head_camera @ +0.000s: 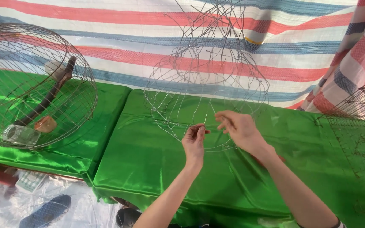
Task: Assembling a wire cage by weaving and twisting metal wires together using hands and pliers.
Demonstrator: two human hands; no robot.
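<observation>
- Spanning the whole background, a striped tarpaulin (119, 46) in white, red and blue hangs as a backdrop behind the work surface.
- Desk (157, 169): covered in shiny green satin cloth, laid in two adjoining sections with a seam between them; it carries all items listed below.
- Finished wire cage (34, 84), left section: rounded dome form lying on its side, with a dark perch, a pale round object and a small clear cup inside; set well apart from the hands.
- Unfinished wire frame (205, 80), centre: an open, irregular lattice of thin wires, standing up from the green cloth with its lower rim near the person, loose ends rising at the top; positioned so its near rim meets the hands.
- Wire mesh panel (362, 105), right edge: flat grid, partly out of view.
- Right hand (239, 128): forearm reaching in from lower right, fingers curled together around thin wire at the frame's lower rim.
- Left hand (194, 141): forearm rising from the bottom edge, wrist upright, thumb and fingertips pinched shut on a wire strand just beside the right hand.
- Dark sandal (45, 213), lower left, on a plastic-covered floor below the desk.
</observation>
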